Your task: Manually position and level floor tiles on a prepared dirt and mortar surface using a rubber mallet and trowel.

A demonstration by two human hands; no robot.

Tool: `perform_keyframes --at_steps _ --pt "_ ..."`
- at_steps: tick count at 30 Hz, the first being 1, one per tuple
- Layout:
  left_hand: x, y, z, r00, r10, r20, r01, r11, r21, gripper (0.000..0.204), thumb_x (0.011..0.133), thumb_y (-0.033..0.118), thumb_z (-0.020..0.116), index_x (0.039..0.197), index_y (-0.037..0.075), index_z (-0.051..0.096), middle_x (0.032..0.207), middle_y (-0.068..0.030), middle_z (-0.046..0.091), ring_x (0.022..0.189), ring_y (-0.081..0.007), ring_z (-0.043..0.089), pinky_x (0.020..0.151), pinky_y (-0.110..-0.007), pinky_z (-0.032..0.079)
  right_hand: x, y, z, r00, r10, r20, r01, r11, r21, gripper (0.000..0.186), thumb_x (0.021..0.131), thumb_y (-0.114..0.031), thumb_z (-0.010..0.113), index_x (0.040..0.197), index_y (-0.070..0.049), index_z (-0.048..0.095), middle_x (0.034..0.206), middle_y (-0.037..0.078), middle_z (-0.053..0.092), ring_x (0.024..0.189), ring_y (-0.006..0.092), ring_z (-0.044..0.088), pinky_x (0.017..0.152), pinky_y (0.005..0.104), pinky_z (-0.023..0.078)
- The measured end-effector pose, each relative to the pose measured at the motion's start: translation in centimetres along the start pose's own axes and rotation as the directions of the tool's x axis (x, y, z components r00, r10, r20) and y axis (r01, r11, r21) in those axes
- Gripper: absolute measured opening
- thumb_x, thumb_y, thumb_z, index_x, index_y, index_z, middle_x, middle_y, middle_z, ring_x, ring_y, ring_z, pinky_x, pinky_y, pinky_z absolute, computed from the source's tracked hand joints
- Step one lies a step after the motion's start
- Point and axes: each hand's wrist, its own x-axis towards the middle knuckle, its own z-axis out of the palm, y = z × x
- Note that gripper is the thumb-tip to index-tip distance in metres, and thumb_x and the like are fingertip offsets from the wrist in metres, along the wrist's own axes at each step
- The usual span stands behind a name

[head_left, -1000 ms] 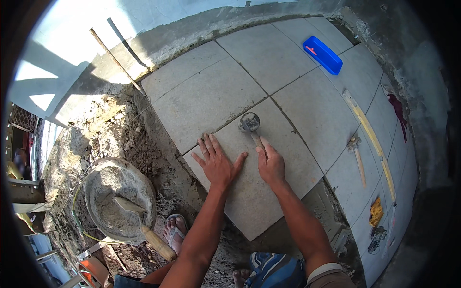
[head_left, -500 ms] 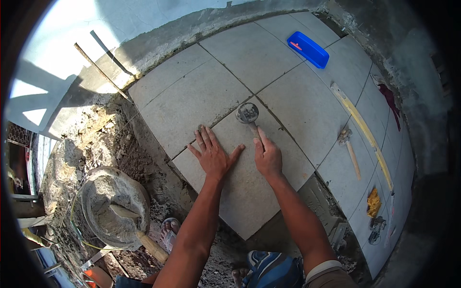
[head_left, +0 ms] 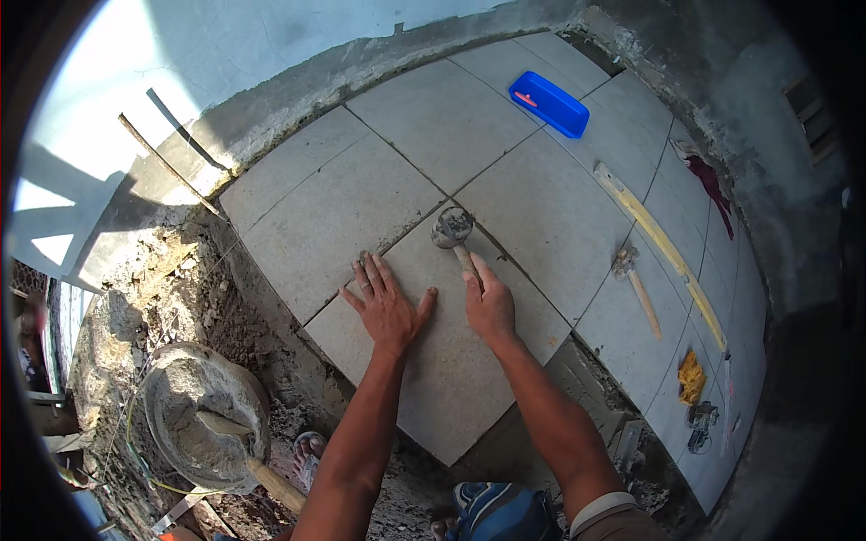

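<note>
My left hand (head_left: 386, 307) lies flat with fingers spread on a large grey floor tile (head_left: 451, 388), its fingertips by the joint with the neighbouring tile. In my right hand (head_left: 490, 305) is the short handle of a mallet (head_left: 452, 227), whose dark, mortar-smeared head is over the tile's far corner. I cannot tell whether the head touches the tile. Open joints run along the tile's far edges, where other laid tiles (head_left: 352, 194) adjoin it. Wet-looking mortar (head_left: 559, 383) shows beside its right edge.
A mortar bucket (head_left: 257, 379) with a trowel (head_left: 271, 482) stands on rubble at the left. On the tiles at right lie a blue tray (head_left: 549, 105), a yellow straightedge (head_left: 663, 243), a mortar-caked wooden-handled tool (head_left: 645, 302), an orange cloth (head_left: 692, 379) and a dark red cloth (head_left: 711, 191).
The whole view has shifted slightly, so the tiles and tools appear a little further left. My left hand stays flat on the tile, and the mallet remains in my right hand near the same corner.
</note>
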Motion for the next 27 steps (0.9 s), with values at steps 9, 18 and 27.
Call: perform_keyframes --at_steps 9,18,27 --pt "1.3 1.5 -0.2 0.995 0.062 0.083 -0.062 0.998 -0.009 0.128 0.086 0.089 0.051 0.167 -0.003 0.017 0.176 -0.0196 0.018 0.165 -0.0361 0.008 0.125 -0.07 -0.003 1.6 0.9 0.5 0.996 -0.076 -0.04 0.075 0.997 -0.008 0.048 0.108 -0.029 0.055 0.147 -0.001 0.059 0.126 0.027 0.072 0.115 0.0433 0.07 0.097 0.0454 0.055" --pt "1.4 1.1 0.3 0.994 0.083 0.073 -0.081 0.996 -0.02 0.129 0.086 0.093 0.044 0.166 -0.005 0.02 0.175 -0.0221 0.021 0.165 -0.0367 0.009 0.126 -0.069 -0.004 1.0 1.8 1.2 0.997 0.06 0.045 -0.053 0.989 -0.134 0.048 0.108 -0.03 0.054 0.146 -0.001 0.06 0.125 0.027 0.072 0.114 0.0446 0.071 0.096 0.0479 0.056" --pt "1.1 1.2 0.4 0.996 0.086 -0.004 -0.086 0.996 -0.014 0.128 0.086 0.092 0.045 0.167 -0.004 0.02 0.175 -0.0212 0.022 0.165 -0.0369 0.01 0.126 -0.069 -0.004 -0.6 1.3 1.4 0.999 0.019 0.049 -0.01 0.984 -0.176 0.046 0.107 -0.028 0.057 0.145 -0.002 0.061 0.121 0.028 0.072 0.113 0.0437 0.071 0.094 0.0472 0.056"
